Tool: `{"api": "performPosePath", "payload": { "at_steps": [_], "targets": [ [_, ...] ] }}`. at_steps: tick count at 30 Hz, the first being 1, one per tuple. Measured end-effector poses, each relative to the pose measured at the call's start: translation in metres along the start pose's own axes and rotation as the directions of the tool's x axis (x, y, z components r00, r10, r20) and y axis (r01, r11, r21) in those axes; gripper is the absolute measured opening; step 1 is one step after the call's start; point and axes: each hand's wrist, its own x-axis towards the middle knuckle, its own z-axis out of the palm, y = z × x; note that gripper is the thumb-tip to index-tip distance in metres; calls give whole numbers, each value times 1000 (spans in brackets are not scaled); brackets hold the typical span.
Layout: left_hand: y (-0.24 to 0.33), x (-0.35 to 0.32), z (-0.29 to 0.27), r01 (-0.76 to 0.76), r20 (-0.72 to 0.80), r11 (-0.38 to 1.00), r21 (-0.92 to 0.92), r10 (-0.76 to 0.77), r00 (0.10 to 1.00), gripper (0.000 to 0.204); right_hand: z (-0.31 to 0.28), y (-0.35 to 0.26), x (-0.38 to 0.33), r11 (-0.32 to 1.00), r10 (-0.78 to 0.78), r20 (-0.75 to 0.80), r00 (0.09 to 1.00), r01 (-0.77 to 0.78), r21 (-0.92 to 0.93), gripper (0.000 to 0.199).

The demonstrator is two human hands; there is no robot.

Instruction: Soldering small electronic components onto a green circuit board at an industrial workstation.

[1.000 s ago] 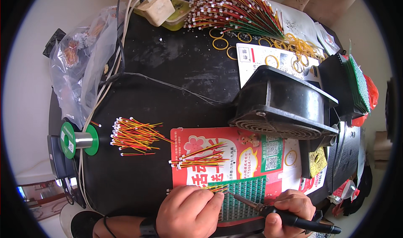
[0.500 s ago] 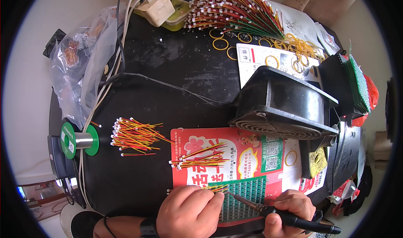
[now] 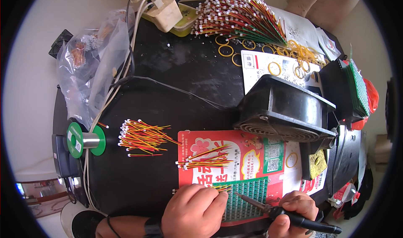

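My left hand (image 3: pixel 195 210) is closed at the left edge of a green circuit board panel (image 3: pixel 247 198), pinching thin red, yellow and black connector wires (image 3: pixel 222 188). Their stripped ends point over the board; the fingers hide much of their length. In my right hand (image 3: pixel 297 213) is a soldering iron (image 3: pixel 275 213) with a black handle, held like a pen. Its tip lies over the panel, just right of the wire ends and seemingly apart from them. Above my left hand, a small bunch of connector wires (image 3: pixel 208 159) rests on a red printed sheet (image 3: pixel 191 141).
A larger wire pile (image 3: pixel 145 138) and a green solder spool (image 3: pixel 86 140) lie to the left. A black fan (image 3: pixel 285 107) stands beyond the panel, beside a yellow sponge (image 3: pixel 317 164). Farther back are rubber bands (image 3: pixel 302 53), a big wired stack (image 3: pixel 243 19) and a power adapter (image 3: pixel 166 14).
The whole view has shifted slightly, moving the scene rightward in the picture. The iron's tip has drawn a little to the right, away from the wire ends. My left hand keeps its pinch.
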Motion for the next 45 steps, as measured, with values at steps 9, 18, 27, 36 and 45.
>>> {"api": "performPosePath", "payload": {
  "at_steps": [9,18,27,36,45],
  "targets": [
    [-34,32,-33,80,-238,990,120,-50,970,21,-6,-2,-2,1000,5,18,1000,-5,3,27],
    [-46,35,-24,34,-96,993,111,-23,995,23,-7,-2,-5,1000,8,37,999,-8,8,25],
    [-43,30,-29,104,-76,994,40,-101,992,22,-7,-2,-5,1000,-6,-6,1000,6,-8,24],
    [-24,28,-38,163,-94,984,-78,-170,981,18,-7,-1,-7,1000,2,-28,1000,-2,-8,26],
    [-15,18,-40,248,-19,925,-287,-265,964,16,-8,-2,-8,1000,10,-32,999,-11,-19,26]
  ]
}}
